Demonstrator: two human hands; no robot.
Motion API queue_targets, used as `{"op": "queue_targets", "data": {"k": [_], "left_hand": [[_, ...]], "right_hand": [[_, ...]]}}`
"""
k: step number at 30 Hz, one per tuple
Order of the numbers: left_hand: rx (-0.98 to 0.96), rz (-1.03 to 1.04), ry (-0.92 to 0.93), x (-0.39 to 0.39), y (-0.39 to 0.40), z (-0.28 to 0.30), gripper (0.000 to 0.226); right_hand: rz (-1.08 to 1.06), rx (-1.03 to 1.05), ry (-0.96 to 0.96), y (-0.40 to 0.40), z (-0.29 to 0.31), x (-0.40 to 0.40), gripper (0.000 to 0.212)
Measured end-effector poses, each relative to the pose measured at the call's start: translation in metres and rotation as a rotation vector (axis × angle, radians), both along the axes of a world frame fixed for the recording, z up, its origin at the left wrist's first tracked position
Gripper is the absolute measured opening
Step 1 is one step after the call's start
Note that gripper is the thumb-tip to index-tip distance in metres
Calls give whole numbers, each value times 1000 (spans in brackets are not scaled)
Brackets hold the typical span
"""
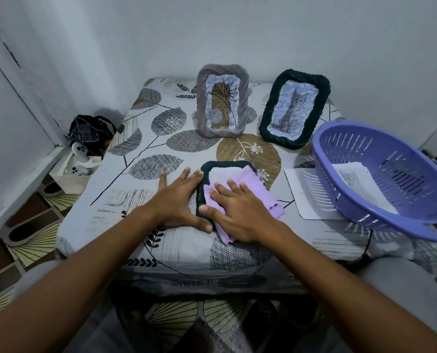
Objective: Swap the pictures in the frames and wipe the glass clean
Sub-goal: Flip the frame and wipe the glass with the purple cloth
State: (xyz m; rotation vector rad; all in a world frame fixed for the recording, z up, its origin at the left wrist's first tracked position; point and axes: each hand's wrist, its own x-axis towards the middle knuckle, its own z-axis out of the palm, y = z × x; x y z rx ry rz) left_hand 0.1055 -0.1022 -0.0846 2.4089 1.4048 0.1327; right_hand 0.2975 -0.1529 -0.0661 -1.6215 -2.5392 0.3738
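Right hand [240, 212] flat, fingers spread, palm down on the lilac cloth [242, 197], pressing it onto the glass of the dark green frame [225, 166] lying face up on the leaf-print table cover [125, 200]; no closed grasp, just a flat press. Cloth covers most of the glass, bare strip of it showing just beyond the fingertips; one cloth corner spills off the frame's right edge, another hangs out under the wrist toward the near side. Left hand [179, 200] also flat and open, fingers splayed, touching the frame's left rim, thumb lying along the near-left corner right beside the right thumb; holds nothing, braces the frame. Beyond both hands, well apart: grey frame [222, 100] with a plant drawing standing upright against the wall, and to its right a second dark green frame [295, 108] with a cat picture, leaning back and tilted. Right of the pressing hand: loose sheet of paper [306, 197] flat on the cover, partly under the purple slotted basket [390, 174], which holds a cat print [352, 177]. Basket sits tilted at the table's right edge.
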Motion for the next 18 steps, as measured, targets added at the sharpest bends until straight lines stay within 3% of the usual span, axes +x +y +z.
{"op": "queue_targets", "data": {"k": [4, 8, 18], "left_hand": [[13, -3, 14, 1, 0, 1, 155], [4, 1, 0, 1, -2, 1, 153], [-17, 0, 9, -1, -1, 0, 149]], "right_hand": [[51, 23, 7, -24, 8, 8, 67], [81, 79, -42, -36, 10, 22, 89], [-48, 130, -189, -29, 4, 51, 106]]}}
